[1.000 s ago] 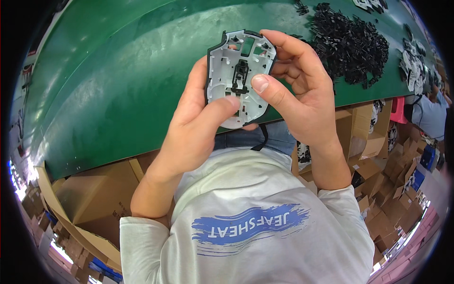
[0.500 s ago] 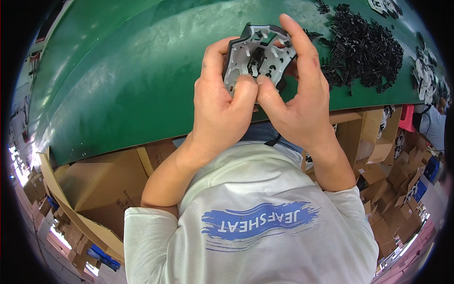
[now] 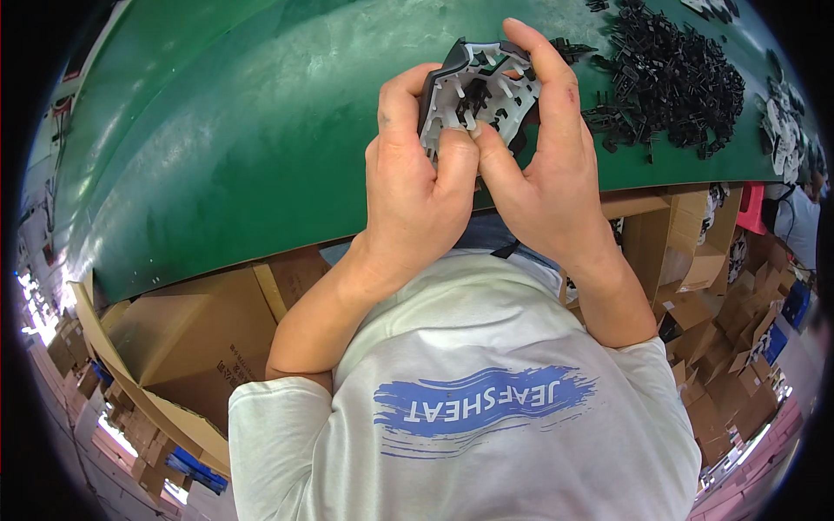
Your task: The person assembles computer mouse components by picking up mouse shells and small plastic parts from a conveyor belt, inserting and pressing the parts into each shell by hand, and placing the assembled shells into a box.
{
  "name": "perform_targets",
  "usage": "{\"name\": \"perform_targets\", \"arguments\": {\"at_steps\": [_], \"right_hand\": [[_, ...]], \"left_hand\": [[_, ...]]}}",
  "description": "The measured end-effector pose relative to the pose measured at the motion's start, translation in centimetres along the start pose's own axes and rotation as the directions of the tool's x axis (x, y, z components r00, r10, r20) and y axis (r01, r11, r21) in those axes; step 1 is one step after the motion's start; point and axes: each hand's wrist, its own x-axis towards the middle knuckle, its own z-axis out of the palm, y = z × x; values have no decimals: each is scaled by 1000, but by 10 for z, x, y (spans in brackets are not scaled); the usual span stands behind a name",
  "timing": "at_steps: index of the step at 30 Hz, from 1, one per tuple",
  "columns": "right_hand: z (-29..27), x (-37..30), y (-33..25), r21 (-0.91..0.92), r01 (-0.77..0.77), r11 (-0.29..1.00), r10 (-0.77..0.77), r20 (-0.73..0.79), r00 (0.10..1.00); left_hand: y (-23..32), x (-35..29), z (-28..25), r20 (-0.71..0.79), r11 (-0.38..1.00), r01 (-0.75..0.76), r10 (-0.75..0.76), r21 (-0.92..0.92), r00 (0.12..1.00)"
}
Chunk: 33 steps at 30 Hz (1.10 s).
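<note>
Above the green table (image 3: pixel 243 148), both hands hold a plastic shell (image 3: pixel 502 106), white inside with small posts and dark on its outer rim, shaped like a game controller housing. A small black plastic part (image 3: pixel 474 94) sits within its hollow. My left hand (image 3: pixel 415 191) is closed on the shell's left side. My right hand (image 3: pixel 556 169) grips the right side, its index finger reaching up over the far edge. Both thumb tips press together at the near edge, beside the black part. The fingers under the shell are hidden.
A heap of small black plastic parts (image 3: pixel 673 82) lies on the table to the right. Beyond it are white shell pieces (image 3: pixel 784 139) near the right edge. Open cardboard boxes (image 3: pixel 195 334) stand below the table's near edge, left and right. A pink stool (image 3: pixel 751 208) shows at right.
The shell is tilted slightly differently, and its far edge has come up a little in view. My thumbs stay at the near edge. Both hands keep their hold.
</note>
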Motion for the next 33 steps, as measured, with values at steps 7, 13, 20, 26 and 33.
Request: {"name": "perform_targets", "arguments": {"at_steps": [7,13,20,26,33], "right_hand": [[-2,0,2,-12,-59,998,59,36,998],[-23,13,0,265,-496,827,383,381,841],[-65,43,3,-100,-125,987,148,271,951],[-92,58,46,-643,224,733,40,369,929],[-85,76,66,-486,113,867,93,380,920]], "left_hand": [[-1,-1,0,31,999,18,-20,50,999],[14,5,-12,162,916,366,-341,-163,926],[48,-5,-64,197,682,556,-533,-475,823],[104,-59,-128,1,744,292,-365,-601,931],[189,-158,-241,-705,962,-78,-135,-262,696]]}}
